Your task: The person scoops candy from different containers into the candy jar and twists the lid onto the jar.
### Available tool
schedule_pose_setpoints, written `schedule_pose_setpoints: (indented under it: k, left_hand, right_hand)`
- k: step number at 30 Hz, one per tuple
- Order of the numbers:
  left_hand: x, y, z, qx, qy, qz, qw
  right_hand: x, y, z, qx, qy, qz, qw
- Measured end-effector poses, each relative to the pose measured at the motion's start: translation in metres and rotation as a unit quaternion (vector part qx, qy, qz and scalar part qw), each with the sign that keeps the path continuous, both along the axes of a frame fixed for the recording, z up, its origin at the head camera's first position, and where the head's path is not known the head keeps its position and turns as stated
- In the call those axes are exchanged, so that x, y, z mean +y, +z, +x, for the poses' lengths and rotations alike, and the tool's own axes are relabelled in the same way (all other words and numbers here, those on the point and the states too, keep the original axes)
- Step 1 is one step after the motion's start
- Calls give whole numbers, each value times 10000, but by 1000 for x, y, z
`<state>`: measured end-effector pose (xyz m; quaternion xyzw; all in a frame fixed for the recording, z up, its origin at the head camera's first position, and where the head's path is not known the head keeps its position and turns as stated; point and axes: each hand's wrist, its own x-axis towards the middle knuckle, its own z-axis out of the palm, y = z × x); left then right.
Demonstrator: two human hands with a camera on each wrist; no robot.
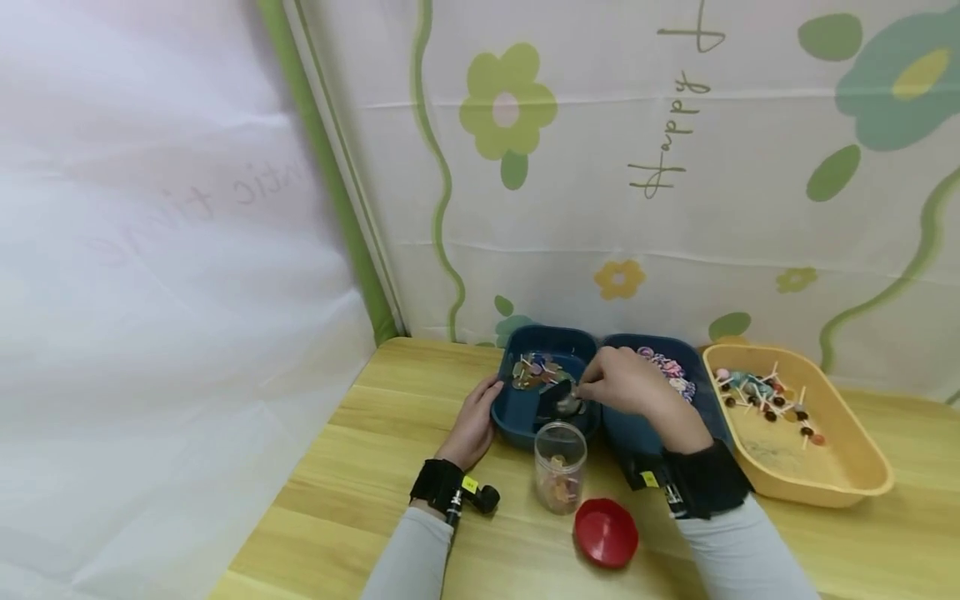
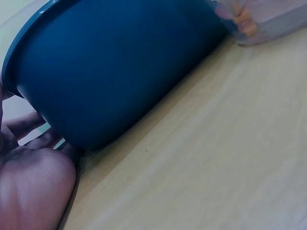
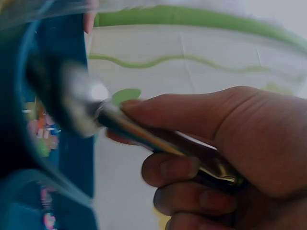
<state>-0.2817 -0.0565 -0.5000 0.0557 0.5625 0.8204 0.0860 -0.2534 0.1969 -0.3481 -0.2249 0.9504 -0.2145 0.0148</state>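
left hand (image 1: 474, 423) flat against blue tub (image 1: 525, 408), right hand (image 1: 637, 392) grip grasping metal spoon (image 3: 144, 132)

Backdrop cloth (image 1: 600, 208): handwritten "Happy", brown, running sideways up cloth beside green flower. Above it, single partly cut-off letter, unreadable. Left white sheet (image 1: 150, 250): faint mirrored lettering showing through, unreadable. No other legible text.

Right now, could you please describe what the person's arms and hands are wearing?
Both arms wear light grey long sleeves. Each wrist carries a black strap with a small yellow tag, the left wrist also bearing a small black camera. The left hand and right hand are bare.
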Motion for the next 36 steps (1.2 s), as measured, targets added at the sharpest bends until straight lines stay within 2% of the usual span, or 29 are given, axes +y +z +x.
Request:
schedule_pose_setpoints:
  k: [3, 5, 8, 12, 15, 17, 19, 21, 23, 25, 27, 29, 36]
  left_hand:
    - [-2, 1, 1, -60, -8, -25, 10000]
    - [-3, 1, 0, -55, -22, -22, 10000]
    - [-4, 1, -1, 16, 0, 26, 10000]
    - [-4, 2, -2, 110, 11, 50, 9999]
    - [-4, 1, -2, 107, -36, 47, 9999]
    - [-4, 0, -2, 93, -61, 54, 9999]
    - [-3, 0, -2, 92, -84, 52, 9999]
    - [-3, 0, -2, 122, -104, 51, 9999]
    - [-3, 1, -1, 148, -110, 50, 9998]
    - [-3, 3, -1, 166, -119, 51, 9998]
    - [-3, 3, -1, 175, -117, 57, 9998]
    - [-3, 3, -2, 139, -93, 46, 9998]
    - [-2, 0, -2, 40, -22, -23, 10000]
  right_hand:
    - [8, -10, 0, 150, -182, -285, 9993]
    - [9, -12, 2, 462, -396, -224, 9979]
    - [6, -13, 6, 1055, -495, -6, 9932]
    - [-4, -21, 6, 1849, -673, 377, 9797]
    - [-10, -33, 3, 2237, -874, 606, 9688]
    - [-12, -40, 0, 2334, -898, 661, 9660]
    - [-13, -46, -2, 2310, -824, 688, 9670]
    - [-12, -48, -5, 2090, -615, 537, 9745]
    - [-9, -47, -7, 1601, -307, 156, 9865]
    - [-4, -40, -8, 1016, -6, -333, 9943]
    - [2, -32, -8, 542, 138, -771, 9955]
    - [9, -26, -8, 273, 104, -1027, 9943]
    - [22, -25, -8, 187, -42, -1011, 9947]
